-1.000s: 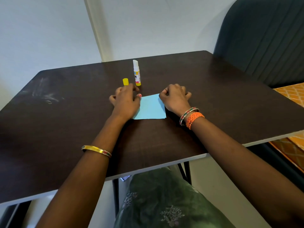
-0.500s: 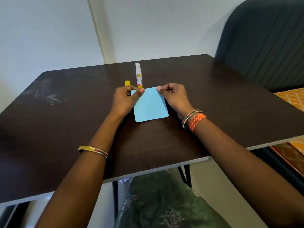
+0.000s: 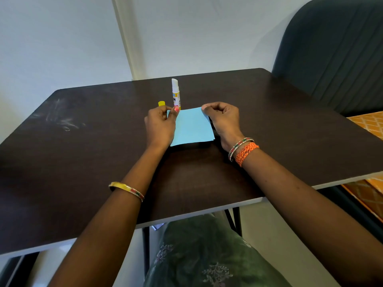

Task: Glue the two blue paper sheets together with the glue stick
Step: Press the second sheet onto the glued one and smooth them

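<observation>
At centre frame, both hands hold the blue paper sheets (image 3: 191, 126) by their far corners above the table (image 3: 83, 162).

Left hand (image 3: 160, 126) pinches the far-left corner, thumb on top; right hand (image 3: 222, 121) pinches the far-right corner, the other fingers curled in. Sheets look stacked, near edge low by the tabletop, far edge lifted; a second layer shows as a thin line at the lower right corner. Glue stick (image 3: 176, 94) stands upright and uncapped just behind the paper, its yellow cap (image 3: 161, 103) beside it to the left, both untouched. Judged step: checking or aligning the joined pair, glue probably already on, though no glue is visible. Next move likely calls for laying the sheets flat, squaring the edges and pressing firmly across; then recapping the stick.
</observation>
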